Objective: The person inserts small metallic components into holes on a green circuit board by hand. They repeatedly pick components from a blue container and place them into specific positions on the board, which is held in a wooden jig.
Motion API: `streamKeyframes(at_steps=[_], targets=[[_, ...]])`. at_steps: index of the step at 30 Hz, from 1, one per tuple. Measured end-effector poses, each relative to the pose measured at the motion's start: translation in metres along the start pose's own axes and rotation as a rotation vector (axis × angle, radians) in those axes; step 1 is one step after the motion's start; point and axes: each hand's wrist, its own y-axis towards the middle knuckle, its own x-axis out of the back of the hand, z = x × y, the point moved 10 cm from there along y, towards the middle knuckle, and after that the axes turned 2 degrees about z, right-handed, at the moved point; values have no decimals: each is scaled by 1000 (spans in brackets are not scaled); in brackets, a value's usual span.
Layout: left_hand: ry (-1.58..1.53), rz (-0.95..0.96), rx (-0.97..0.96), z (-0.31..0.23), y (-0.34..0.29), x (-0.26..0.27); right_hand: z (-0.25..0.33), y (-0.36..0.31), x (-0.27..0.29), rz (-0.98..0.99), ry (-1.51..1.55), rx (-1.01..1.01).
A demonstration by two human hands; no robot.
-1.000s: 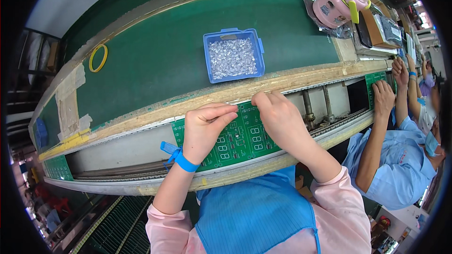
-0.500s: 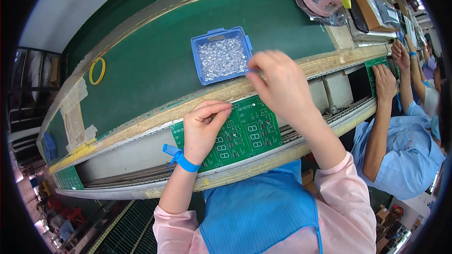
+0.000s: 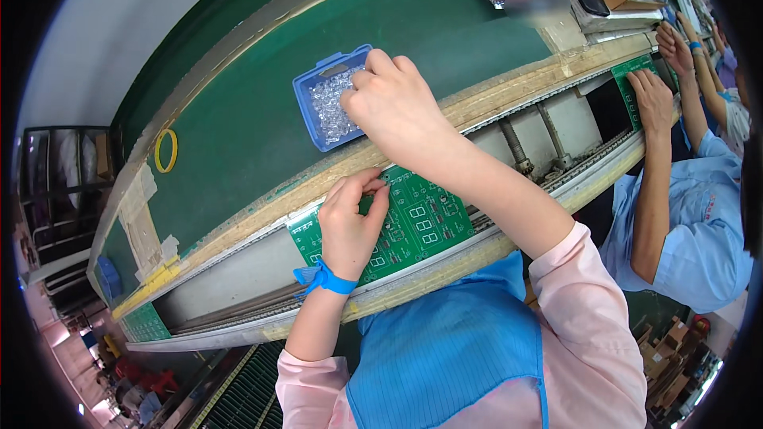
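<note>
Two hands work along the near edge of the counter (image 3: 238,127). Leftmost, the bin (image 3: 307,103) of clear pieces (image 3: 330,107) stands just inside that edge. The step in hand looks like picking pieces from it; the next move seems to call for a light pinch and a lift clear of its rim.

Next, the left hand (image 3: 348,218) is over the left part of the board (image 3: 429,218), which lies on the conveyor (image 3: 238,308) beyond the counter's near edge. Its wrist is low, thumb and forefinger nearly meeting by the board's far edge; whether they hold a piece I cannot tell.

The right hand (image 3: 395,103) reaches across above the board, palm down, knuckles high over the bin's right side. Its fingertips are hidden, so their opening and any hold cannot be told.
</note>
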Motion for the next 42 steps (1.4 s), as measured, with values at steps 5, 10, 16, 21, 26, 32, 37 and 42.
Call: streamKeyframes(at_steps=[5, 10, 16, 21, 26, 32, 37, 42], targets=[[29, 13, 13, -2, 0, -2, -8, -12, 19, -138, 183, 1], [93, 62, 21, -1, 1, -4, -15, -28, 31, -235, 323, -35], [131, 99, 26, -6, 5, -6, -24, -57, 44, -338, 516, -55], [120, 110, 52, -5, 6, -6, -37, -74, 35, -342, 619, -126], [99, 117, 97, 0, 6, -7, -49, -84, 16, -292, 738, -191], [69, 116, 159, 0, 9, -7, -51, -86, 1, -211, 890, -287], [83, 153, 274, 4, 17, -11, -48, -87, -7, -200, 890, -264], [156, 232, 352, 13, 29, -11, -44, -87, -14, -144, 901, -302]])
